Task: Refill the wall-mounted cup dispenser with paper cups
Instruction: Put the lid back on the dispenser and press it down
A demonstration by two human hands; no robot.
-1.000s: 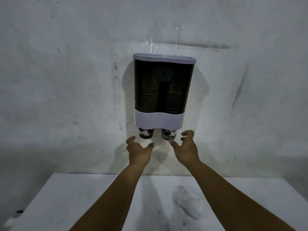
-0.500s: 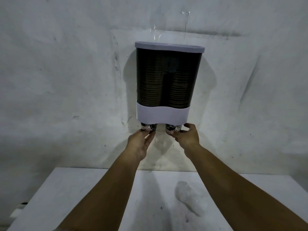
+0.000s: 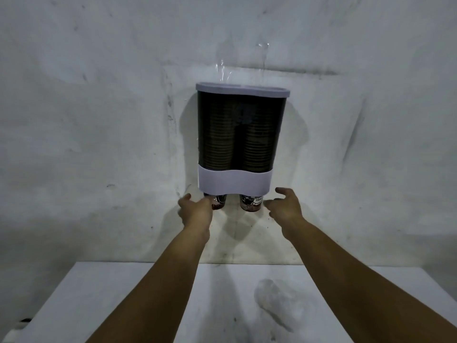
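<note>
On the wall above the white table (image 3: 123, 293), the cup dispenser (image 3: 239, 134) hangs with both tubes packed with paper cups, one cup bottom poking out of each chute. Left hand (image 3: 195, 210) sits against the left cup (image 3: 218, 201), fingers spread loose, not clamped. Right hand (image 3: 284, 206) hovers just beside the right cup (image 3: 251, 203), fingers apart, holding nothing. Paper cups are light and crush easily, so I'd pinch gently low on the wall, near the stiffer base.
</note>
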